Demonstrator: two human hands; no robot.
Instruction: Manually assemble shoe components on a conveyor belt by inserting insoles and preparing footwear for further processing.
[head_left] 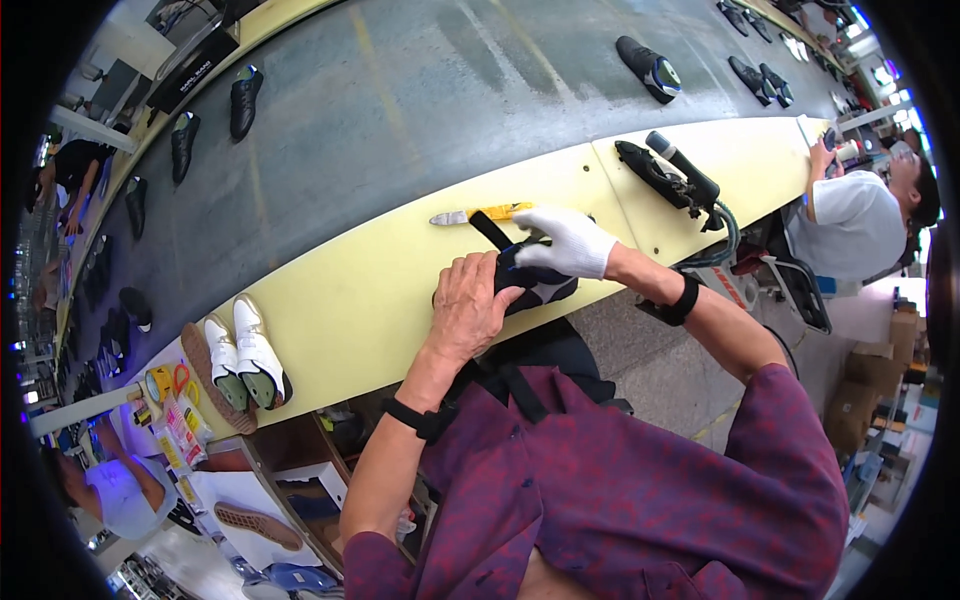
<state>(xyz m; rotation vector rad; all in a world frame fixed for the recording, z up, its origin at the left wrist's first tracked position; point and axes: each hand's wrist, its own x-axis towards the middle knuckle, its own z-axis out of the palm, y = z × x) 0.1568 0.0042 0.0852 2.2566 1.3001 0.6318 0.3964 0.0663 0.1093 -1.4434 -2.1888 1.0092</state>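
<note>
A black shoe (pixel 541 290) with a grey patch on its side lies at the near edge of the pale yellow bench, directly in front of me. My bare left hand (pixel 466 305) wraps over its left end, fingers close together. My right hand (pixel 566 243), in a white glove, bends its fingers over the top of the shoe; the fingertips are partly hidden against it. A black strap (pixel 490 230) sticks up between the two hands. Just beyond them lies a flat tool with a yellow handle and grey blade (pixel 452 217).
White shoes (pixel 257 350) and a brown sole (pixel 205 365) rest at the bench's left end. A black handheld tool with hoses (pixel 688 172) lies to the right. Beyond the bench, a grey surface carries black shoes (pixel 648 68). A co-worker in white (pixel 850 225) sits at right.
</note>
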